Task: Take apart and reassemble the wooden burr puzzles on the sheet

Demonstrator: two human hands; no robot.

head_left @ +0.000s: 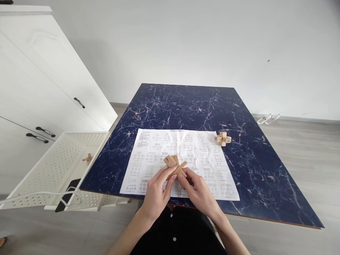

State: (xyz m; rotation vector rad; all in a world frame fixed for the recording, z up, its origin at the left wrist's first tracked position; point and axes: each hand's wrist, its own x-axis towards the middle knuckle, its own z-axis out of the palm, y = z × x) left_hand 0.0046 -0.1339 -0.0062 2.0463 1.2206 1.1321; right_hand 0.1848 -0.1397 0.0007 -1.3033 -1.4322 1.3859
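Note:
Both hands meet over a printed instruction sheet [186, 145] on the dark blue marble table [186, 102]. My left hand [156, 193] and my right hand [199, 191] are closed on a cluster of crossed wooden puzzle pieces [175, 164], held just above the sheet's near half. One piece bears a dark mark on its end. An assembled wooden burr puzzle [223, 139] rests at the sheet's far right corner, well beyond both hands.
A white perforated basket [53, 166] stands left of the table, holding a small wooden puzzle [87, 159] and a dark flat object [69, 193] with a white cable. White cabinets [39, 81] line the left wall. A clear plastic item [268, 119] lies on the floor at the right.

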